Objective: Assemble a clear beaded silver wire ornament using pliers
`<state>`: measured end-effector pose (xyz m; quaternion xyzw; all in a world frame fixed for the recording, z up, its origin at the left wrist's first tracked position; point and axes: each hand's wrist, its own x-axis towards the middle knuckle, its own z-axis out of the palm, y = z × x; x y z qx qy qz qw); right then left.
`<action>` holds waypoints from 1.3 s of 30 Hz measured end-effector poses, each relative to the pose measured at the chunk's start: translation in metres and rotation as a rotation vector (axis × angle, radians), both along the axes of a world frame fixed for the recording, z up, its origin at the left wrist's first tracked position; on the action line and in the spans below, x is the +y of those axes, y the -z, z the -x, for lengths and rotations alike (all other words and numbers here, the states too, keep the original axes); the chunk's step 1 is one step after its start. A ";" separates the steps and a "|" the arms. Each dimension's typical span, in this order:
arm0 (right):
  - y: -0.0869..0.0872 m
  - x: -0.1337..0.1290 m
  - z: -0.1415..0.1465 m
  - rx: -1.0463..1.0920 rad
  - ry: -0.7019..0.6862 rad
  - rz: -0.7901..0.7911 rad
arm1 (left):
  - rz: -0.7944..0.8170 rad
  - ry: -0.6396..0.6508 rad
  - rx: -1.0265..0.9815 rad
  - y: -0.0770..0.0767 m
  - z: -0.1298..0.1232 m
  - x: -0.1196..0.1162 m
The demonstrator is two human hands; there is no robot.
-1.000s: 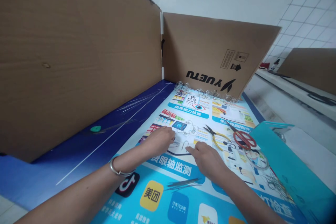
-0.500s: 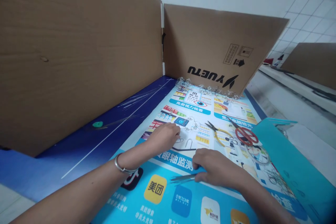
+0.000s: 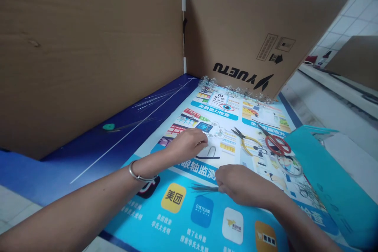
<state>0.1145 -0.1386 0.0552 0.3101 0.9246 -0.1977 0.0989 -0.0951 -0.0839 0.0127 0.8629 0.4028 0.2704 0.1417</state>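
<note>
My left hand [image 3: 190, 143], with a silver bangle at the wrist, is closed low over the printed mat [image 3: 165, 244]; what its fingertips hold, if anything, is too small to name. A loop of thin clear beaded wire [image 3: 217, 129] lies just beyond it. My right hand [image 3: 233, 183] is closed nearer to me, with a bundle of thin wires [image 3: 205, 188] sticking out leftward from its fingers. Yellow-handled pliers [image 3: 246, 141] and red-handled scissors [image 3: 276, 143] lie on the mat beyond my right hand.
Tall cardboard panels [image 3: 118, 39] stand at the left and back. Clear wire pieces [image 3: 236, 89] line the back panel's foot. A teal folder [image 3: 333, 181], a wire coil [image 3: 289, 165] and loose wires [image 3: 308, 192] lie at the right. A green item [image 3: 108, 126] is at the left.
The view has tilted down slightly. My right hand has turned and closed more around the wires. My left hand has shifted slightly right and stays closed.
</note>
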 end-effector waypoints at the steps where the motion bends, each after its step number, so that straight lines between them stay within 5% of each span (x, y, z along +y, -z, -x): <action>1: 0.000 0.001 -0.001 0.014 0.011 0.017 | 0.022 0.019 -0.029 -0.001 -0.001 -0.001; 11: -0.007 0.016 -0.009 0.124 0.051 0.108 | 0.348 0.389 -0.137 -0.011 -0.005 -0.013; 18: -0.009 0.020 -0.011 0.125 0.105 -0.017 | 0.437 0.529 -0.077 -0.008 -0.005 -0.017; 21: -0.008 0.020 -0.010 0.115 0.151 -0.083 | 0.358 0.485 -0.017 -0.007 -0.005 -0.018; 29: 0.002 0.010 0.003 0.061 0.313 -0.277 | -0.193 0.203 0.299 -0.012 -0.012 -0.028; 39: 0.013 0.007 0.014 0.070 0.417 -0.342 | -0.269 0.184 0.441 -0.010 -0.018 -0.035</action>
